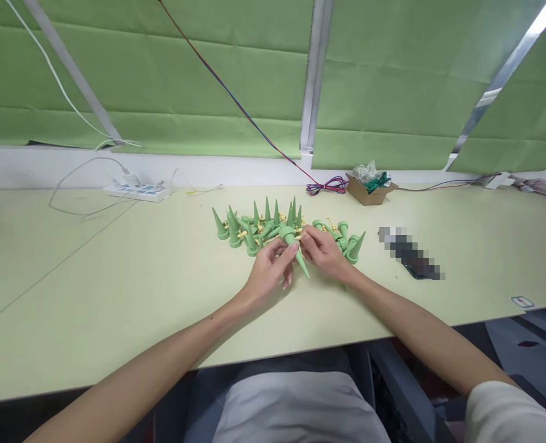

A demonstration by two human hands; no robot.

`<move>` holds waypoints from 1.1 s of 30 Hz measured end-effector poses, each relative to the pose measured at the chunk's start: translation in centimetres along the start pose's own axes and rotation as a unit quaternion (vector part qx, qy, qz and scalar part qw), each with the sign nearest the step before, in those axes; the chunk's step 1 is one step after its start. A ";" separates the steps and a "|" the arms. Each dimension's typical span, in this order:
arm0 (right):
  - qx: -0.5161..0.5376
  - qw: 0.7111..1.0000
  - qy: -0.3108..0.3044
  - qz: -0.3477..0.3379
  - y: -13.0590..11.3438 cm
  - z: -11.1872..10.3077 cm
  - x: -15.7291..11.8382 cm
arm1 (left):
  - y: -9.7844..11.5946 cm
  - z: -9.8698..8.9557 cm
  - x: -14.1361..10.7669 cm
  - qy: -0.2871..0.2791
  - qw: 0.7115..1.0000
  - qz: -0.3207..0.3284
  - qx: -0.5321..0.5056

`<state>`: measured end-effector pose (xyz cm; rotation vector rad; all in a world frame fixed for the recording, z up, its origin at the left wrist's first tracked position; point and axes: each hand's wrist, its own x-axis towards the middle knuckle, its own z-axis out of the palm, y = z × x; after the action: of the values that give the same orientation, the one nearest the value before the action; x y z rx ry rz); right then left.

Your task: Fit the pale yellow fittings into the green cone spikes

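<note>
A green plastic watering spike [303, 264] is held by my left hand [268, 266], thumb and fingers closed around its collar. Its pointed end slants down toward me on the right. My right hand [323, 251] is closed in a pinch on a small yellow valve [298, 237] at the collar's side; its fingertips partly cover it. Just beyond both hands lies a pile of green spikes [233, 231], several standing point up and others on their sides, with small yellow valves among them. More green spikes [356, 247] lie right of my right hand.
A small cardboard box [369, 194] with crumpled plastic and green material stands at the back, beside a coiled red-blue cable [327, 186]. A dark, blurred-out object [414, 255] lies to the right. A white power strip [139, 191] sits at back left. The table [116, 295] edge runs before my body.
</note>
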<state>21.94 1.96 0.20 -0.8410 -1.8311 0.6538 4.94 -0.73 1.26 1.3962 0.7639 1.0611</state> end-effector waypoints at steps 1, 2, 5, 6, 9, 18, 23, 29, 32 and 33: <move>0.004 1.000 0.000 0.003 0.0 0.0 0.0 | -0.1 0.0 0.0 0.000 1.000 0.006 0.006; 0.008 1.000 -0.001 0.006 0.0 0.0 0.0 | -0.2 0.0 0.0 0.000 1.000 0.013 0.014; 0.023 1.000 0.002 0.013 0.0 0.1 0.0 | -0.5 -0.1 0.1 0.002 0.999 0.033 0.040; 0.029 0.999 0.004 0.018 0.0 0.1 0.0 | -0.6 -0.1 0.0 0.003 0.998 0.035 0.049; 0.048 0.998 0.010 0.037 0.0 0.2 0.0 | -0.7 0.0 0.0 0.008 0.997 0.037 0.068; 0.052 0.998 0.020 0.043 0.2 0.4 0.1 | -1.3 0.1 0.2 0.036 0.992 0.056 0.106; 0.038 0.998 0.044 0.027 -0.1 0.5 0.1 | -1.3 0.3 0.1 0.032 0.993 0.047 0.103; 0.044 0.997 0.069 0.009 -0.5 0.4 0.2 | -1.1 0.4 0.1 0.049 0.997 0.019 0.052; 0.042 0.997 0.070 0.011 -0.5 0.4 0.2 | -1.0 0.3 0.2 0.050 0.998 0.013 0.037; 0.041 0.997 0.068 0.010 -0.5 0.4 0.2 | -1.0 0.3 0.3 0.045 0.999 0.004 0.027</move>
<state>21.43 1.79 0.54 -0.8312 -1.6652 0.6640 5.47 -0.48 0.36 1.4055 0.8594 1.1235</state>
